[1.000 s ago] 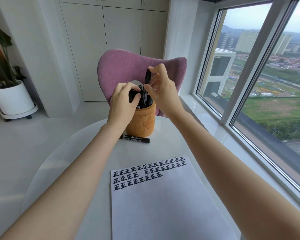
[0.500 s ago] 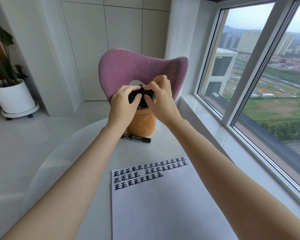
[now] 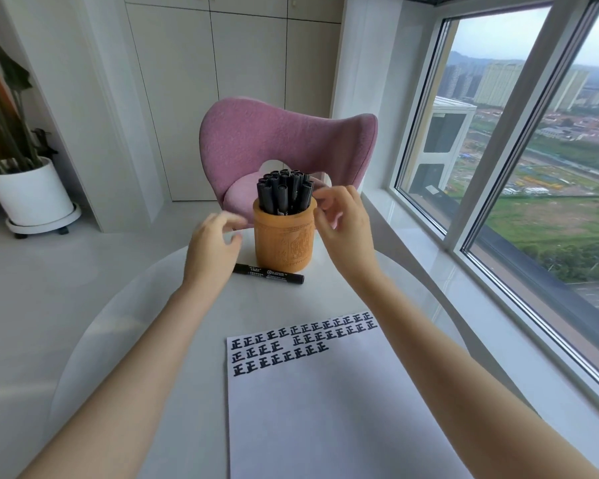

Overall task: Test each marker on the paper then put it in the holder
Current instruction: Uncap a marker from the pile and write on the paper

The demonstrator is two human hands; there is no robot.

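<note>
1. at the far side of the round table (image 3: 118, 340), the wooden holder (image 3: 284, 236) stands upright, crammed with black markers (image 3: 286, 191). one loose marker (image 3: 268, 273) lies flat just in front of its base. the paper (image 3: 325, 409), with three rows of test marks, lies nearer, between the forearms.
2. the left hand (image 3: 215, 243) is beside the holder and apart from it, slightly blurred, its fingers loosely curled round nothing. the right hand (image 3: 346, 226) is also empty and relaxed. its fingertips are just beside the rim, and i cannot tell whether they touch it.
3. likely trouble: the holder looks full. forcing the last marker in could lift or eject its neighbours, or tip the holder toward the chair (image 3: 291, 140).
4. the loose marker lies so close to the base that a hasty reach by the left hand could knock the holder.
5. the marker is round, so a nudge instead of a clean pinch could send it rolling across the smooth top.
6. a forearm dragged over the rows could smear the ink if it is wet.
</note>
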